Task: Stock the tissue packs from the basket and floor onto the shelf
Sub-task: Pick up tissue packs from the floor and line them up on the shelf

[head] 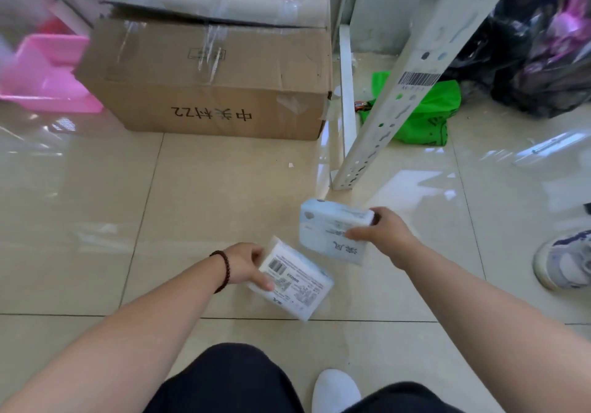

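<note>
In front of the cardboard box (204, 83), beside the shelf post (393, 93) to its right, both hands are low over the floor, each clamped on one tissue pack. The right hand (382, 233) pinches the upright pack (332, 230) by one end; it could swing and slip. The left hand (246, 265) grips the tilted pack (294, 281) by its edge, so the slick wrap may slide free.

The pink basket (44, 73) at far left is motion-blurred; another person's sneaker (566, 260) is cropped at right.
</note>
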